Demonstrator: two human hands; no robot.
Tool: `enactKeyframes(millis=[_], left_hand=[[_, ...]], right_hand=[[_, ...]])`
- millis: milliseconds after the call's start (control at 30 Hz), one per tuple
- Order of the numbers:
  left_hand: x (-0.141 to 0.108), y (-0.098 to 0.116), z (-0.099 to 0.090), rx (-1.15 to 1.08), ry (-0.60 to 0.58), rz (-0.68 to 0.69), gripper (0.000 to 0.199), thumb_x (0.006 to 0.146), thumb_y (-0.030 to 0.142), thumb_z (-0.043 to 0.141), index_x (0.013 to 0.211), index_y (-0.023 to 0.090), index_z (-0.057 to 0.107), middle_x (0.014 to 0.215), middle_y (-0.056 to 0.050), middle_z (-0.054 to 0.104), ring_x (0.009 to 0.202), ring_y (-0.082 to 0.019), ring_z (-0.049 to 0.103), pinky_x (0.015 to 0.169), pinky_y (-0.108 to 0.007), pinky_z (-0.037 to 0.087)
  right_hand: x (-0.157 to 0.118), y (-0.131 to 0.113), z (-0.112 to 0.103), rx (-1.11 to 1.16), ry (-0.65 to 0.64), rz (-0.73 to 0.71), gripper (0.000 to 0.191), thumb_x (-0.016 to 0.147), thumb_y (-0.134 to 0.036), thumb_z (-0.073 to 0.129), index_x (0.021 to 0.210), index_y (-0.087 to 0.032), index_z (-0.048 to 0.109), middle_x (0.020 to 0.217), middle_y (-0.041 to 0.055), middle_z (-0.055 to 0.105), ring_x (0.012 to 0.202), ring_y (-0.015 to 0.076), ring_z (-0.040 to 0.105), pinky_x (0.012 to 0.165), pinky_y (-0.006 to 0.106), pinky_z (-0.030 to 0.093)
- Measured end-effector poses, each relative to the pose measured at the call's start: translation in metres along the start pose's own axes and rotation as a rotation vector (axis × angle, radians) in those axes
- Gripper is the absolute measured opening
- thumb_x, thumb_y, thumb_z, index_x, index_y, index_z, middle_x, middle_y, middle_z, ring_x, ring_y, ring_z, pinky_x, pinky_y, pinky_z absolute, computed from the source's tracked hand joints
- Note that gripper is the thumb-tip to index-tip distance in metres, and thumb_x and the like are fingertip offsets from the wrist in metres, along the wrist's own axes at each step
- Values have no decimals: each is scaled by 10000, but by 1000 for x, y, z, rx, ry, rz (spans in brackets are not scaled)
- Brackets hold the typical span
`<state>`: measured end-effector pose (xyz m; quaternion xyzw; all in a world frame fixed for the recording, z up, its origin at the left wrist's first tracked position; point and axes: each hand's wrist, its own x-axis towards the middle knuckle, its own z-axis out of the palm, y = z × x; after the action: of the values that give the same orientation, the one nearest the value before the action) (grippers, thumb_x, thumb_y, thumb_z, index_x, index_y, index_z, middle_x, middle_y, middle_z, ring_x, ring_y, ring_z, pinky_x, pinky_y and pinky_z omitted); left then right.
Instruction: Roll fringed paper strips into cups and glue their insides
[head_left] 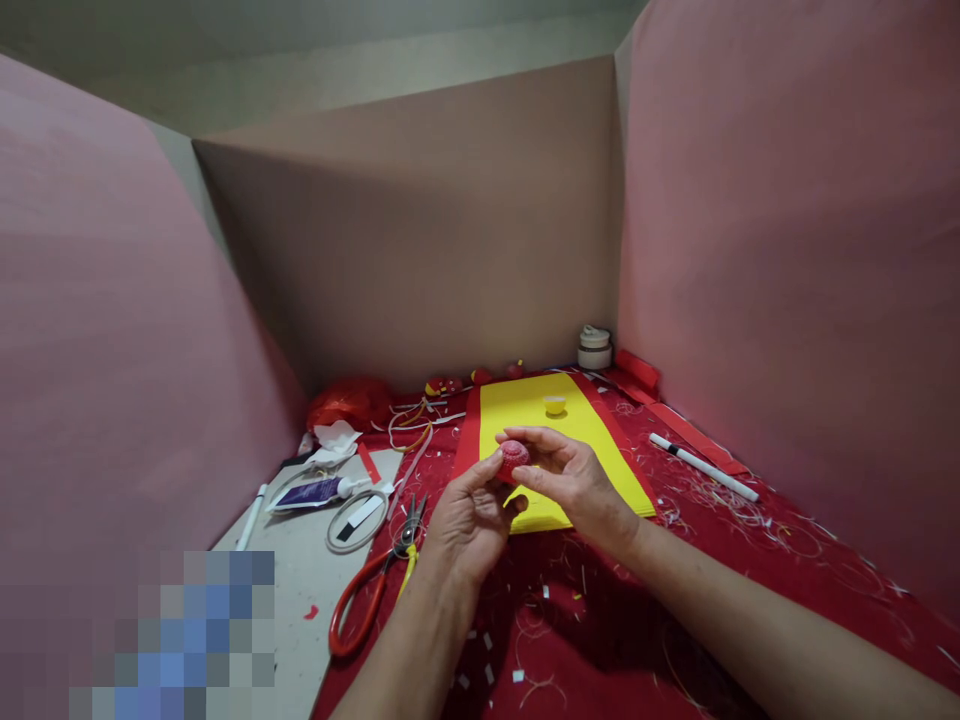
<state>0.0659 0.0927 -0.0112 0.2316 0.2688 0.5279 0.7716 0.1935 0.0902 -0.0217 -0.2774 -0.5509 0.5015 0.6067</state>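
Observation:
Between my two hands is a small red ball (514, 459) with a rough, textured surface. My left hand (472, 515) grips it from the left and below, thumb against its side. The fingers of my right hand (566, 475) curve around its right side, and whether they press on it or only rest close is hard to tell. Beneath and beyond the hands lies a stack of yellow sheets (517, 405). On the sheets, behind the ball, sits a small yellow cup-shaped piece (555, 405). Red-handled scissors (367, 590) rest left of my left forearm.
A red cloth (600, 630) strewn with threads and paper scraps covers the table. To the left are a purple tube (309, 494), a ring (358, 520) and a red plastic bag (349, 402). A white marker (703, 466) lies right; a lidded jar (595, 348) stands behind. Tall panels (787, 250) enclose the space.

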Motion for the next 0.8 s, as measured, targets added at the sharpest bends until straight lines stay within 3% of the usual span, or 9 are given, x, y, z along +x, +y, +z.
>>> enactKeyframes(millis=[267,533,800], left_hand=[[1,1,-2,36,-64,-30,93,707,154,618,787,122,652,736,-9,681,643,-110,576,599,-281,396],[2,0,-6,80,-80,-20,85,700,155,635,769,113,664,740,-11,673,657,-104,565,645,-281,409],[2,0,-5,182,-79,94,85,666,160,664,734,111,681,755,-22,662,700,-112,553,671,-267,405]], right_hand=[[1,2,-2,-105,30,-25,358,643,-259,724,988,-192,655,992,72,680,917,210,626,878,412,466],[0,2,-3,-301,-7,-138,335,702,-217,667,1036,-201,644,1008,67,665,928,201,615,863,389,481],[1,6,-5,-345,-9,-248,336,711,-178,658,1043,-221,628,1027,53,631,955,193,592,885,375,463]])
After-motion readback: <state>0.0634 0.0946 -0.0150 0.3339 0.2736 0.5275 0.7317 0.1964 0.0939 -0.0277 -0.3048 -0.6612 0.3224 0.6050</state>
